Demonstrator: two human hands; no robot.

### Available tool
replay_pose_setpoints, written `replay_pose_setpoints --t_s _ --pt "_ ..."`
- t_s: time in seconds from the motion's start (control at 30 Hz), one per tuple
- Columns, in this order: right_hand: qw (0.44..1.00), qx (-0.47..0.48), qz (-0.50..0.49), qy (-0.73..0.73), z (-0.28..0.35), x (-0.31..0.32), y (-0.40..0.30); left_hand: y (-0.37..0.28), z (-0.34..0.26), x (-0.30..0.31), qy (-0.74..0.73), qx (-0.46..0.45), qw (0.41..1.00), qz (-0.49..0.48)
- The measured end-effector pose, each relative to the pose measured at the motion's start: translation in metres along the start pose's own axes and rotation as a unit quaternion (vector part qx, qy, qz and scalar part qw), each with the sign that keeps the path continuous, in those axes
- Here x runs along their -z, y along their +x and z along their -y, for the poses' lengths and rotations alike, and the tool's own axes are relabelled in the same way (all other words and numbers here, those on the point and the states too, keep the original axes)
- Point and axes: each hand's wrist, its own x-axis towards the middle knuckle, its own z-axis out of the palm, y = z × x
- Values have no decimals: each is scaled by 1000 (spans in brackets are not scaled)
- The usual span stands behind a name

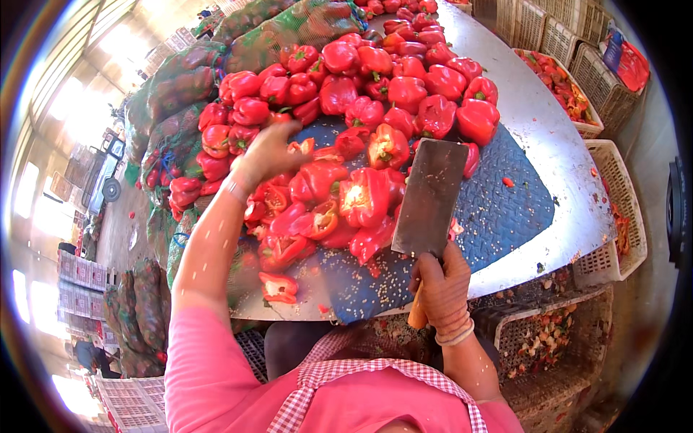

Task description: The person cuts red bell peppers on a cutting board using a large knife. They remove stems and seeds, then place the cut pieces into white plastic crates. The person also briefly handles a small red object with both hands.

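Observation:
My right hand (444, 289), in a knitted work glove, is shut on the wooden handle of a cleaver (431, 197). Its broad dark blade points away from me over the blue mat (501, 200), at the right edge of the peppers. My left hand (276, 151), blurred, is over the left side of the pile with its fingers apart and nothing seen in it. Whole red bell peppers (406, 93) are heaped beyond both hands. Nearer me lie cut red peppers (364, 197), some showing pale cores and seeds. One cut piece (279, 287) lies close to the table's near edge.
Green mesh sacks of peppers (181, 81) line the metal table's (574, 189) left side. Plastic crates stand right: one with red pieces (595, 116), another (631, 216) by the table corner, and a crate of scraps (603, 335) below. Seeds are scattered over the mat.

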Motion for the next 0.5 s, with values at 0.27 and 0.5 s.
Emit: replay_pose_setpoints --t_s 0.27,0.5 --pt "999 -40 -22 5 5 22 17 165 -53 -85 74 131 985 82" --pt "999 -31 -21 -10 0 17 15 195 2 -125 134 58 970 194"
